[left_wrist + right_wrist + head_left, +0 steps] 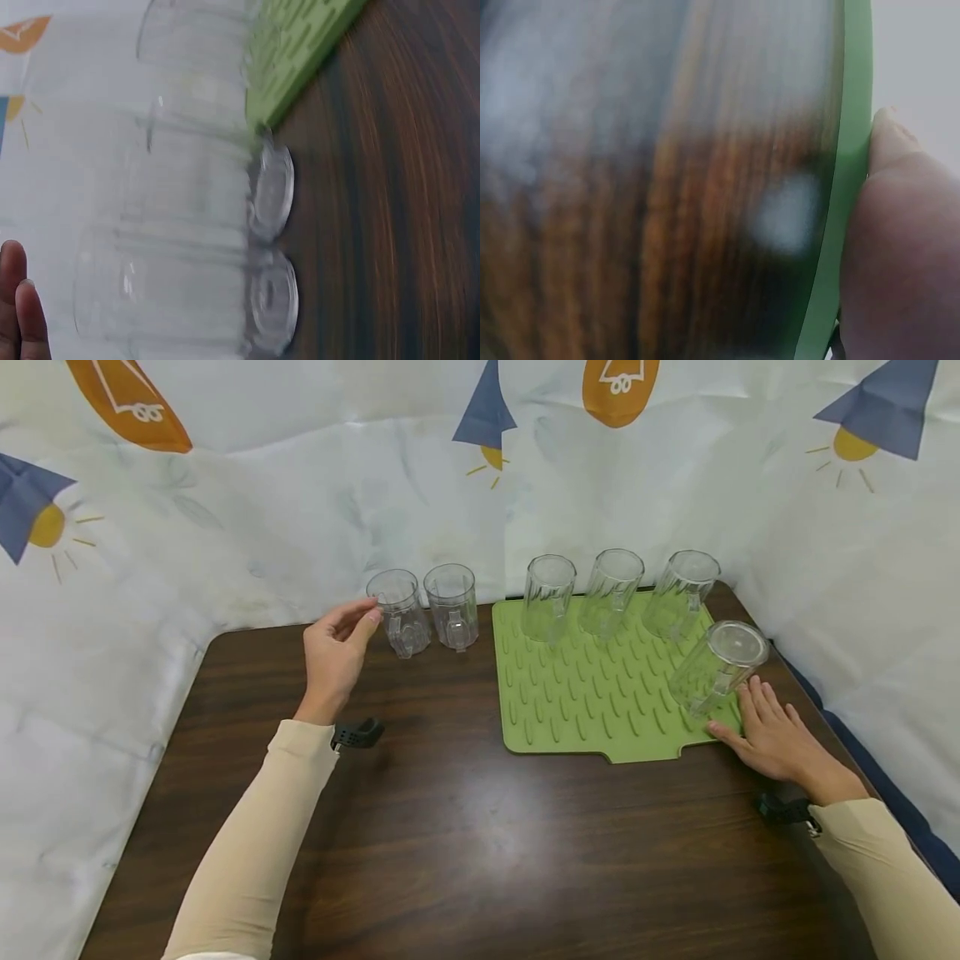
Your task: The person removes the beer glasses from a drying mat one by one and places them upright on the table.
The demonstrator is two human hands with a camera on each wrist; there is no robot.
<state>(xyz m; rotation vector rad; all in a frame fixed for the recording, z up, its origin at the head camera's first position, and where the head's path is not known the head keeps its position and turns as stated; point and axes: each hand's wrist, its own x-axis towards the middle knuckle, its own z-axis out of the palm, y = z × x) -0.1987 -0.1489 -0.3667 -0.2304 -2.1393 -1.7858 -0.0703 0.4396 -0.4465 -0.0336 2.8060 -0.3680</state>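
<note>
In the head view my left hand (335,653) reaches to the clear glass mug (400,614) at the left, fingertips right at its rim. The left wrist view shows two straight fingers (30,319) beside that mug's mouth. A second clear glass mug (452,608) stands upright close to its right. My right hand (780,739) lies flat with fingers spread at the front right corner of a green drying mat (555,727). Just beyond it, a glass mug (716,668) stands on the mat with its base up. The right wrist view has the thumb (900,247) against the mat's edge.
Along the mat's back edge stand three more glass mugs, the left one (549,597), the middle one (611,593) and the right one (681,595). Everything rests on a dark wooden table (450,843). A white printed cloth (300,510) hangs around its back and sides.
</note>
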